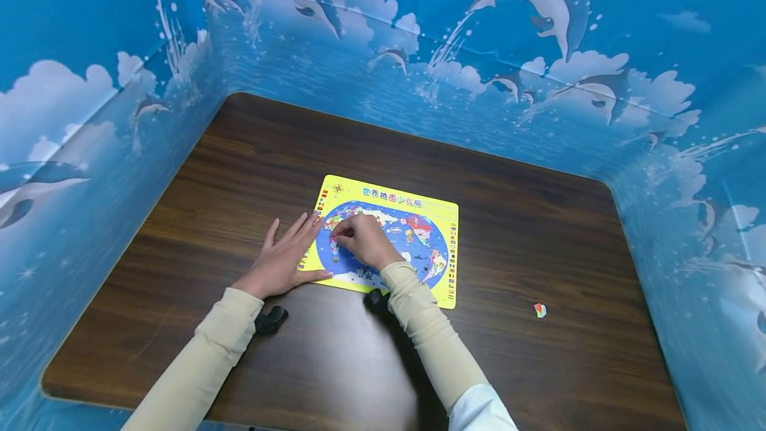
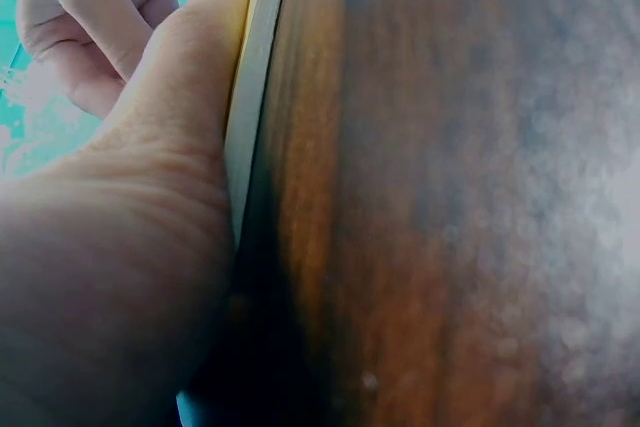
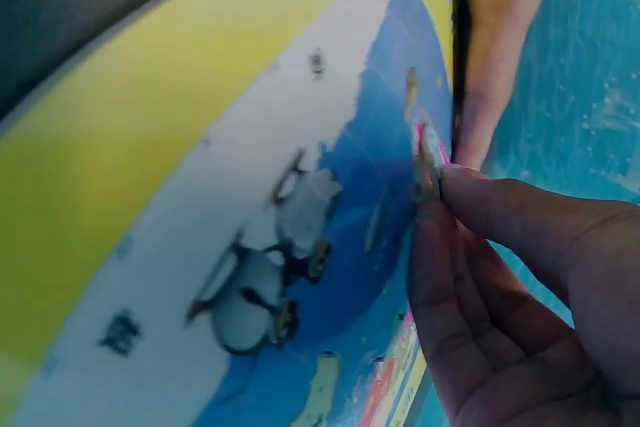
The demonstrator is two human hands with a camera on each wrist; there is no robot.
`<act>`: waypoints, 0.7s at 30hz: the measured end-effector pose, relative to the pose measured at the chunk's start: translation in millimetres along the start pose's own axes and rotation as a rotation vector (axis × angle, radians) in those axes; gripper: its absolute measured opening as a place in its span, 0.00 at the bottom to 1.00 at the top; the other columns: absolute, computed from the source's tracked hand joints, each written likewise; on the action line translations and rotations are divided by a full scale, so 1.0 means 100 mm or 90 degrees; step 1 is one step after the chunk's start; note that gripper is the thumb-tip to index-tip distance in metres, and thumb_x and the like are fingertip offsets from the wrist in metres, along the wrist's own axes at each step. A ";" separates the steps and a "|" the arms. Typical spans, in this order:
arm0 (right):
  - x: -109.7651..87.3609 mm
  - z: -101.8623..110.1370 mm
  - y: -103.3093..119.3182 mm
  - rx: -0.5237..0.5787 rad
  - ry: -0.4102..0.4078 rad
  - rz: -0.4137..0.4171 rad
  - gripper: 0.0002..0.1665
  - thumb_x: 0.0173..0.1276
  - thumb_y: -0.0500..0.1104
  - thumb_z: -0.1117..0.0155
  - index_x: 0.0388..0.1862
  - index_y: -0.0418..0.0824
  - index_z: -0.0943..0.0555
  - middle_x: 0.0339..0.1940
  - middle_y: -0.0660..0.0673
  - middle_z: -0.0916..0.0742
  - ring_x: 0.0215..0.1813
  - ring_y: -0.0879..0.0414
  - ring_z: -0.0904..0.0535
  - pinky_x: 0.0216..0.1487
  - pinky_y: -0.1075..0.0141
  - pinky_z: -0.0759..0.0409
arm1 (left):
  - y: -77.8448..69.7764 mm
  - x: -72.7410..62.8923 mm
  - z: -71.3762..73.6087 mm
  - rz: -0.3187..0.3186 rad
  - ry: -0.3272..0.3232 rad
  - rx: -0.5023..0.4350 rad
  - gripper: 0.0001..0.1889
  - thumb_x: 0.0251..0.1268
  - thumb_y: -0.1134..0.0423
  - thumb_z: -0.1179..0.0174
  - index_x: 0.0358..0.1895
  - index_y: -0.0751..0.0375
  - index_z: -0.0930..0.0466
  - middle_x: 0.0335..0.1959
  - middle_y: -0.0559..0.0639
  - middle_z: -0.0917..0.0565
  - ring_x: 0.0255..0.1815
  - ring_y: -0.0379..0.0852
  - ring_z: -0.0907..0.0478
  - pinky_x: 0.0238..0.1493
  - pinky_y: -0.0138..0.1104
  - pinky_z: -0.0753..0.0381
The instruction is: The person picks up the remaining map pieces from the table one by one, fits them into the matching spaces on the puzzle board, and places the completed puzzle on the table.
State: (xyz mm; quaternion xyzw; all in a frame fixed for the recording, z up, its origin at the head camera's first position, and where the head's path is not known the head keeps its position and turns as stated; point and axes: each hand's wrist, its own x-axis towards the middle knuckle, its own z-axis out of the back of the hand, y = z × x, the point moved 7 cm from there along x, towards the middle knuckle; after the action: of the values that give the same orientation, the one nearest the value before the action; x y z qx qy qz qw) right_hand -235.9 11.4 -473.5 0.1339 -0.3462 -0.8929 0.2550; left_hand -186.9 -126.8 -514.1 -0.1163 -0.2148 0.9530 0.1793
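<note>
A yellow-bordered world map puzzle board [image 1: 445, 294] with a blue oval map lies on the table. My left hand [image 1: 281, 263] rests on the board's left side, fingers spread; in the left wrist view its thumb [image 2: 185, 67] lies along the board's edge [image 2: 255, 97]. Over the left part of the map, my right hand [image 1: 368, 241] pinches a small puzzle piece [image 3: 429, 159] between thumb and fingertips. The piece stands tilted at the map surface, with some pink showing, and is mostly covered by the fingers. Printed penguins [image 3: 250, 302] show near the board's lower border.
A loose red and green puzzle piece [image 1: 540, 310] lies on the dark wooden table [image 1: 538, 238], right of the board. Blue cloth with dolphins [image 1: 371, 98] stands round the table's back and sides. Both wrists carry black camera mounts [image 1: 271, 320].
</note>
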 end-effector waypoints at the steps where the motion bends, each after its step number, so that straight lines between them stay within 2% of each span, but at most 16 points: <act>1: 0.00 0.00 0.00 -0.009 -0.002 0.004 0.06 0.72 0.33 0.31 0.42 0.35 0.09 0.39 0.44 0.08 0.40 0.56 0.13 0.45 0.69 0.17 | 0.00 0.00 -0.01 0.000 0.001 0.001 0.60 0.61 0.32 0.33 0.85 0.60 0.56 0.86 0.57 0.56 0.86 0.58 0.62 0.78 0.63 0.77; 5: -0.01 -0.01 0.02 -0.047 -0.017 0.019 0.06 0.71 0.34 0.30 0.43 0.35 0.09 0.39 0.44 0.09 0.40 0.56 0.15 0.43 0.69 0.18 | 0.01 0.02 -0.02 0.003 0.003 0.000 0.60 0.61 0.33 0.33 0.85 0.60 0.56 0.86 0.57 0.56 0.86 0.58 0.63 0.78 0.63 0.77; 12: -0.04 -0.07 0.04 -0.093 -0.019 -0.002 0.09 0.71 0.38 0.28 0.46 0.35 0.09 0.40 0.44 0.11 0.41 0.56 0.17 0.43 0.70 0.19 | 0.02 0.02 -0.02 -0.001 0.001 0.001 0.59 0.61 0.32 0.33 0.85 0.60 0.55 0.86 0.57 0.56 0.86 0.58 0.63 0.77 0.63 0.77; 16: -0.06 -0.08 0.04 -0.103 -0.021 -0.005 0.09 0.70 0.38 0.28 0.46 0.35 0.09 0.41 0.44 0.11 0.43 0.55 0.16 0.44 0.69 0.18 | 0.01 0.01 -0.02 -0.004 0.000 -0.004 0.59 0.62 0.32 0.33 0.85 0.60 0.55 0.86 0.57 0.55 0.86 0.58 0.62 0.77 0.63 0.77; 21: -0.09 -0.08 0.05 -0.105 -0.018 0.011 0.09 0.70 0.38 0.28 0.46 0.35 0.09 0.40 0.43 0.11 0.41 0.55 0.16 0.41 0.70 0.19 | -0.01 0.01 -0.01 -0.006 0.000 -0.008 0.59 0.62 0.33 0.33 0.85 0.61 0.55 0.86 0.57 0.55 0.86 0.58 0.62 0.77 0.63 0.77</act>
State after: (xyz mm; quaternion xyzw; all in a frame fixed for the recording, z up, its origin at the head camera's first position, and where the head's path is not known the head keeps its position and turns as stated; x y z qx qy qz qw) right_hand -223.7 8.6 -474.7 0.0966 -0.2760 -0.9180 0.2680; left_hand -187.1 -125.7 -514.5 -0.1168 -0.2211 0.9507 0.1831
